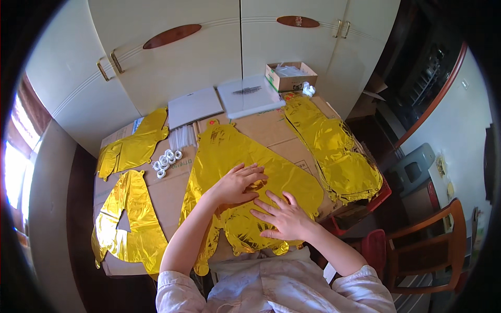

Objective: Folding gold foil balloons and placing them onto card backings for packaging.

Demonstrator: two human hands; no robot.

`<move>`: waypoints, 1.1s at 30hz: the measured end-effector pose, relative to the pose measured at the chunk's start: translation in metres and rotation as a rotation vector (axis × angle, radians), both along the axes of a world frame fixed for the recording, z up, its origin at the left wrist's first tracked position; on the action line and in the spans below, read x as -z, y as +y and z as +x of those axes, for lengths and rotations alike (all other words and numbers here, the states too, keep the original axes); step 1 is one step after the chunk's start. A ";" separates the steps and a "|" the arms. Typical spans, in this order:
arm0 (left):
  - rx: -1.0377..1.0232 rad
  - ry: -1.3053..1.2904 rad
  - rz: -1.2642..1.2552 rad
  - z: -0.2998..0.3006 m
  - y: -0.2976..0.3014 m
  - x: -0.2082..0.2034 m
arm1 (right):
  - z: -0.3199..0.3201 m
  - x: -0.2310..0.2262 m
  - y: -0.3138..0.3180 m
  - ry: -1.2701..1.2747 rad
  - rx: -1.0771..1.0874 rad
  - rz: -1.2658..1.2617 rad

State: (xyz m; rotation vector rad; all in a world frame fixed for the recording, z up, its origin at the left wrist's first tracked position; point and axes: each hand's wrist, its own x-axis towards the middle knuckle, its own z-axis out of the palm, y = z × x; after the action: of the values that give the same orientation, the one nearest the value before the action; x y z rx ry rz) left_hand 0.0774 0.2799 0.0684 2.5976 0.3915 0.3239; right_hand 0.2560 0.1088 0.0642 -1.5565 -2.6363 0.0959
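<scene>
A large flat gold foil balloon (261,156), uninflated by its look, lies in front of me on a table covered with cardboard (180,177). My left hand (237,183) rests on its middle, fingers stretched to the right. Just below and to the right, my right hand (286,216) lies on the same foil with its fingers spread. The foil is creased around both hands, and its lower edge bunches close to my body. Neither hand shows anything gripped.
More gold foil pieces lie at the left front (143,224), left back (138,141) and right (334,146). White tape rolls (166,160) sit beside thin white straws (182,137). Behind are a white pad (194,108), a clear plastic packet (248,96) and an open box (291,78). A wooden chair (454,245) stands right.
</scene>
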 end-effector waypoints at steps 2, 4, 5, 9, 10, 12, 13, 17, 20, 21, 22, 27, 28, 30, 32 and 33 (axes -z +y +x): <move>0.044 -0.001 -0.024 -0.001 0.005 0.003 | 0.000 0.000 0.001 -0.008 -0.011 -0.014; 0.076 0.014 -0.003 -0.002 0.005 0.002 | 0.000 0.000 0.001 -0.008 -0.019 -0.017; 0.092 0.022 0.007 -0.002 0.004 0.001 | 0.000 0.000 0.000 -0.005 -0.022 -0.014; 0.125 0.025 0.019 -0.001 0.002 -0.001 | 0.000 -0.002 0.000 -0.005 -0.018 -0.007; 0.131 0.029 0.019 -0.001 0.001 -0.002 | 0.000 -0.002 0.000 -0.009 -0.017 -0.008; 0.139 0.047 0.018 -0.002 0.001 -0.004 | -0.001 -0.004 0.000 -0.022 -0.019 -0.008; 0.142 0.062 0.017 -0.002 0.002 -0.004 | 0.000 -0.003 -0.001 -0.006 -0.026 0.015; 0.151 0.083 0.029 -0.004 0.005 0.003 | 0.013 -0.002 0.000 0.088 0.007 0.149; 0.160 0.084 0.025 -0.002 0.008 0.002 | 0.027 0.000 0.010 0.199 0.065 0.289; 0.161 0.084 0.017 -0.001 0.007 0.002 | 0.031 0.002 0.013 0.246 0.078 0.284; 0.161 0.084 0.009 -0.002 0.007 0.002 | 0.033 0.002 0.015 0.293 0.091 0.280; 0.155 0.087 0.014 -0.002 0.008 0.004 | 0.032 0.002 0.026 0.387 0.095 0.316; 0.146 0.080 0.023 -0.002 0.007 0.004 | 0.032 0.003 0.028 0.390 0.098 0.310; 0.136 0.076 0.030 -0.002 0.006 0.004 | 0.033 0.004 0.030 0.387 0.103 0.294; 0.136 0.079 0.028 -0.002 0.006 0.003 | 0.034 0.004 0.030 0.371 0.109 0.273; 0.142 0.087 0.014 -0.002 0.007 0.002 | 0.034 0.003 0.030 0.350 0.107 0.262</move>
State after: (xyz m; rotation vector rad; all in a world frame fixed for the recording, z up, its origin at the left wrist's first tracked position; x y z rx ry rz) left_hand 0.0757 0.2865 0.0662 2.6422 0.2328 0.1651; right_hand 0.2898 0.1388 0.0614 -1.4396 -2.1962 0.0129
